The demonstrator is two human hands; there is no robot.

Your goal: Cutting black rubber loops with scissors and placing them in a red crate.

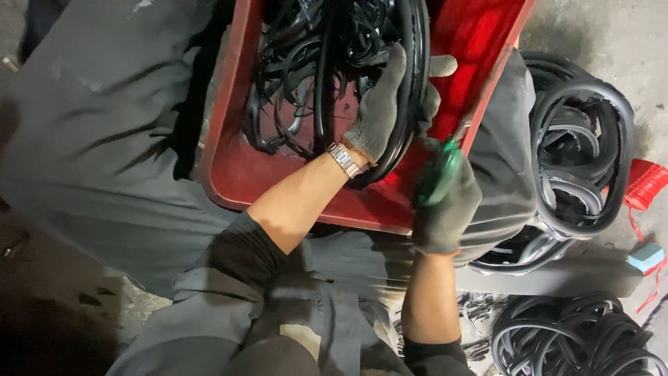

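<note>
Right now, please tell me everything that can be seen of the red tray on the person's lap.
The red tray looks like hard plastic, glossy, with a raised rim and rounded corners. It rests tilted across the grey trousers of the seated person; its top end runs out of the picture. A tangle of black rubber rings lies inside it. The left hand, gloved in grey, reaches into it and grips a large black ring. The right hand holds a green-handled tool at the near rim.

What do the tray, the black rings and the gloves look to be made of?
Red tray: glossy moulded plastic, probably, by its sheen and rounded rim. Black rings: likely rubber, smooth, bending in loose loops. Left hand and right hand wear grey knitted fabric gloves; the weave shows.
</note>
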